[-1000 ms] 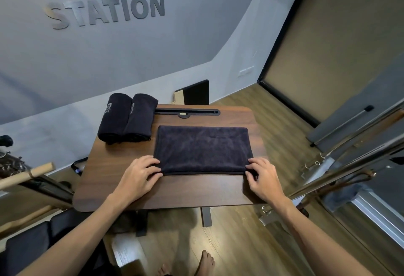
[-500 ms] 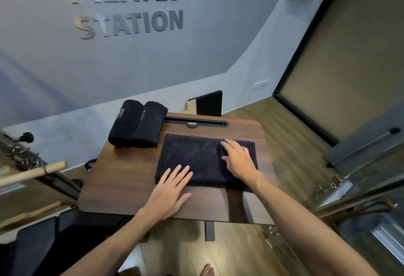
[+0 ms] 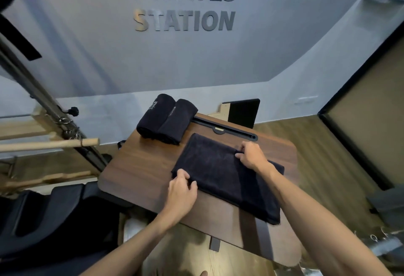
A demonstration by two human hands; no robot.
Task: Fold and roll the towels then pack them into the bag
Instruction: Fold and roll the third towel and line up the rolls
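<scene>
Head view shows your left hand (image 3: 182,188) at the lower-left corner of the folded dark towel (image 3: 225,175), fingers curled and pinching that corner, while your right hand (image 3: 253,156) sits at the towel's upper edge near frame centre, fingertips tucked onto the cloth and apparently nipping it too (the blur makes the exact grip hard to read). Holding two corners of the same short end makes sense if you mean to start the roll from that end and keep it square. The towel lies flat and slantwise across the middle of the wooden table (image 3: 135,166), leaving bare wood toward the bottom of the frame for your wrists. Two rolled towels (image 3: 166,120) rest side by side, touching, at the table's upper-left corner, just beside the flat one, presumably parked there out of your working space until packing. No bag is visible anywhere in the frame.
</scene>
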